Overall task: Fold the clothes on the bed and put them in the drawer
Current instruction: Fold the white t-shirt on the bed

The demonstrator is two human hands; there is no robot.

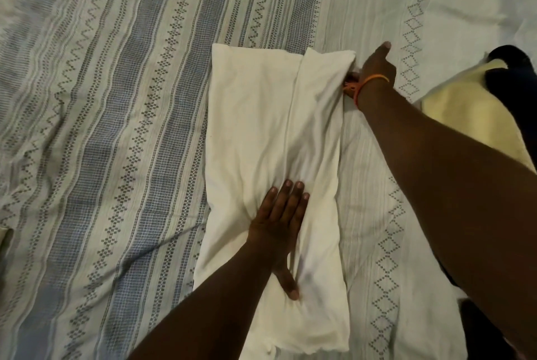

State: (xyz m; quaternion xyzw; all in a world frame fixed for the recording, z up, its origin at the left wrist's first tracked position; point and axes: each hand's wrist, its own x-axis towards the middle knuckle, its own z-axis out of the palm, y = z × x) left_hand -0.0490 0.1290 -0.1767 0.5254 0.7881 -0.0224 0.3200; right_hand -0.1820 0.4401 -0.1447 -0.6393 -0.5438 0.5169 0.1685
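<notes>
the patterned bedspread (122,133), striped in grey-blue and cream with zigzag and diamond rows, filled nearly the whole view and lay rumpled under everything else. on it, directly under both hands, lay the white garment (261,115), folded into a long narrow strip with one lengthwise fold line running down it and creases gathering toward the nearer hand. beyond the right forearm, off toward the right edge, a pale yellow cloth (465,124) lay on the bedspread with a dark garment (514,69) at its far end, the two touching; both were well apart from the white strip.

the left hand (279,223) lay flat on the near half of the white garment, fingers straight and close together, thumb spread toward the near end, palm pressing the cloth down; wrinkles fanned out from under its fingers. the right hand (374,69) was at the far right corner of the same garment, at its edge, seen from the back. one digit stuck out straight past the corner, while the other fingers were tucked down against the cloth edge and hidden, so whether they pinched the fabric or merely touched it could not be told. from that hand the strip ran back toward the left hand along its whole length.

smallest, an orange band (372,82) circled the right wrist, with a knotted bit hanging just beside the garment's edge
</notes>
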